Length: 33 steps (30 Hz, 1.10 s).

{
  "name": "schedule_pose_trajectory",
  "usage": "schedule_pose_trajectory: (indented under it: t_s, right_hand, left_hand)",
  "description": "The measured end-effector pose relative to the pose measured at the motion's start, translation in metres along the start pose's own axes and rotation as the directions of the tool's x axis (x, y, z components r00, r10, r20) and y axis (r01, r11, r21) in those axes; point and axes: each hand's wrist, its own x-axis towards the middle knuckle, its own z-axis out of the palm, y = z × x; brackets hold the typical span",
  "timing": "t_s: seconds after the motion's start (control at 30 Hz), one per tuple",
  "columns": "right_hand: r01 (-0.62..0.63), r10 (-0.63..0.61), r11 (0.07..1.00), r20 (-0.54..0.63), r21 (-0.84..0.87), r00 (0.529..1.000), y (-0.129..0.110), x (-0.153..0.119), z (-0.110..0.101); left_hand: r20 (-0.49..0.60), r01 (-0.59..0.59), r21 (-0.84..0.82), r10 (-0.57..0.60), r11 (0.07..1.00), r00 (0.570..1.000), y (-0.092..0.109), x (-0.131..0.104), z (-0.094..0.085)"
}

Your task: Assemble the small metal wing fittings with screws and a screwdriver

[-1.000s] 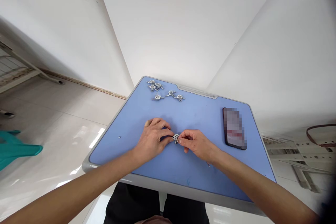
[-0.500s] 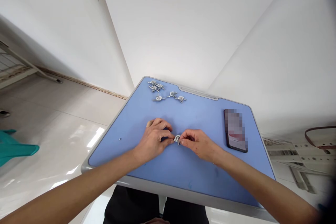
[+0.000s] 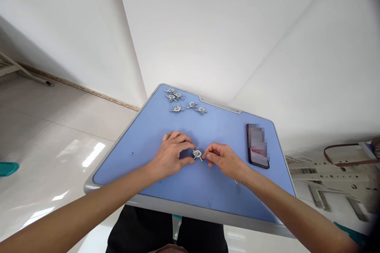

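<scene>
A small silver metal fitting (image 3: 197,154), with an oval plate, a round centre and thin arms sticking out, lies on the blue tabletop (image 3: 190,189). My left hand (image 3: 173,153) holds it from the left, thumb and index finger at its edge. Just right of the fitting, my right hand (image 3: 222,158) has thumb and index finger pinched together. Whatever sits between those fingertips is too small to make out. Several similar metal fittings (image 3: 177,108) lie near the far left edge. A thin metal pin (image 3: 236,182) shows beside my right wrist.
A phone (image 3: 257,146) lies on the right side of the table. One tiny metal piece (image 3: 131,153) rests at the left. White walls (image 3: 208,27) stand right behind the table. A teal plastic object (image 3: 8,168) is on the floor at far left.
My right hand has drawn back slightly from the fitting, uncovering more of it. The fitting appears turned, and my left thumb and index finger are wider apart. The camera view has shifted a little.
</scene>
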Motion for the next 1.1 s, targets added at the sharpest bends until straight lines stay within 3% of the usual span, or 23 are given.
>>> schedule_pose_trajectory:
  t_s: [0.13, 0.27, 0.43, 0.6, 0.77, 0.9, 1.1]
  right_hand:
    - [0.052, -0.053, 0.994, 0.003, 0.092, 0.999, 0.009, -0.006, 0.008]
    - [0.063, -0.062, 0.998, -0.012, 0.032, 0.998, 0.011, -0.003, 0.01]
    - [0.21, -0.218, 0.96, -0.03, -0.183, 0.975, -0.003, 0.006, 0.001]
    - [0.342, -0.317, 0.806, 0.136, -0.483, 0.939, -0.026, 0.02, -0.007]
    - [0.387, -0.267, 0.627, 0.281, -0.676, 0.922, -0.044, 0.03, -0.011]
    - [0.421, -0.227, 0.559, 0.356, -0.715, 0.906, -0.053, 0.034, -0.011]
    - [0.32, -0.14, 0.53, 0.292, -0.785, 0.946, -0.062, 0.033, -0.007]
  left_hand:
    - [0.009, 0.002, 0.014, -0.003, 1.0, 1.0, -0.002, 0.001, 0.001]
    - [0.028, 0.004, 0.027, -0.005, 1.0, 1.0, 0.0, 0.002, 0.0]
    - [0.034, 0.006, 0.031, -0.007, 1.0, 0.999, 0.002, 0.003, -0.002]
    - [0.014, -0.011, 0.006, 0.011, 1.0, 1.0, 0.002, 0.004, -0.004]
    - [-0.018, -0.014, -0.025, 0.014, 1.0, 1.0, 0.001, 0.004, -0.001]
    - [-0.042, -0.003, -0.042, 0.001, 0.999, 0.999, 0.002, 0.005, 0.0]
    - [-0.046, 0.024, -0.038, -0.025, 0.999, 0.999, 0.005, 0.007, -0.001]
